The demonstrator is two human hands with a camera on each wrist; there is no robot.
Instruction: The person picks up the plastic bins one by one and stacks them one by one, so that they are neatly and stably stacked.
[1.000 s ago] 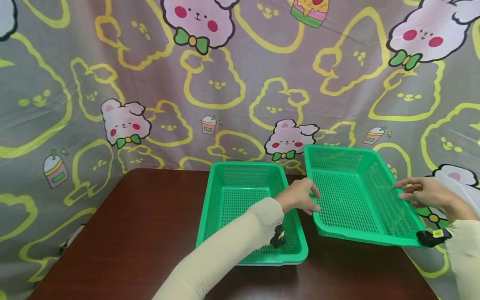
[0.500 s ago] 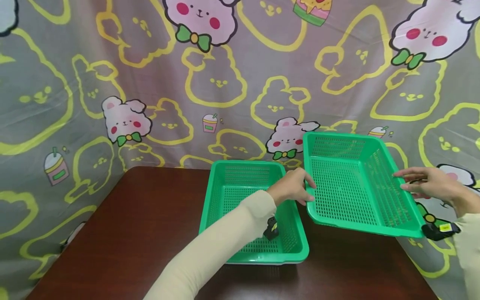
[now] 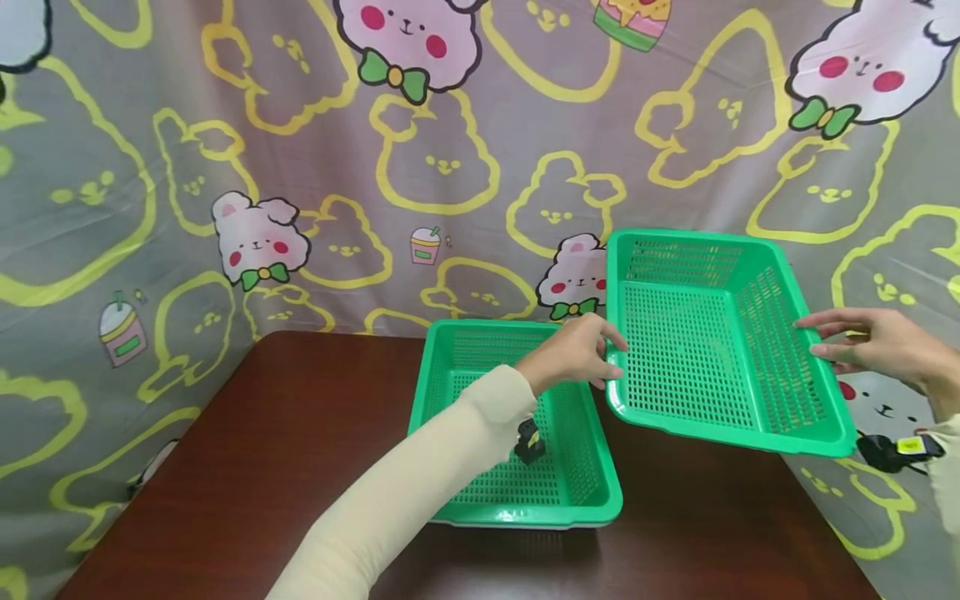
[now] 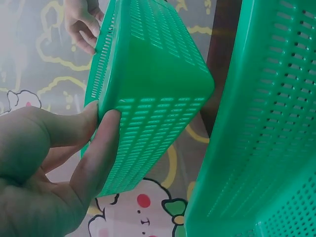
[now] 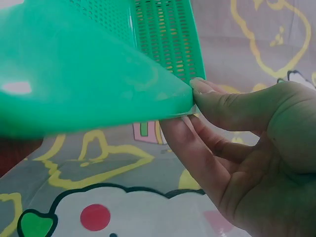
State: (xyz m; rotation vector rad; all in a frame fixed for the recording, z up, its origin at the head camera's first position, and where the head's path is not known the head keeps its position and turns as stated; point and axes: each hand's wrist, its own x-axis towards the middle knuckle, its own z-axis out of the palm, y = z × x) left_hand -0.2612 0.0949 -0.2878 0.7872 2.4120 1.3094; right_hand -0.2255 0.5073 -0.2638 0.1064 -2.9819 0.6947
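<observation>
A green plastic basket (image 3: 682,342) with slotted sides hangs tilted above the right part of the table, its inside facing the head camera. My left hand (image 3: 573,352) pinches its left rim between thumb and fingers, as the left wrist view shows with the hand (image 4: 64,158) at the edge. On the opposite side my right hand (image 3: 873,346) grips the right rim; in the right wrist view this hand (image 5: 237,138) has the thumb above the rim and fingers beneath. A second green basket (image 3: 517,515) stands on the table under my left forearm, partly hidden by the sleeve.
The dark brown wooden table (image 3: 300,417) extends left and in front of the standing basket. Behind and on both sides hangs a grey curtain (image 3: 480,133) printed with cartoon rabbits. Black wrist cameras (image 3: 896,450) are strapped near both hands.
Both hands have raised the held basket, tilting its inside more toward the head camera. My left hand has shifted up and slightly left. The other basket has stayed on the table.
</observation>
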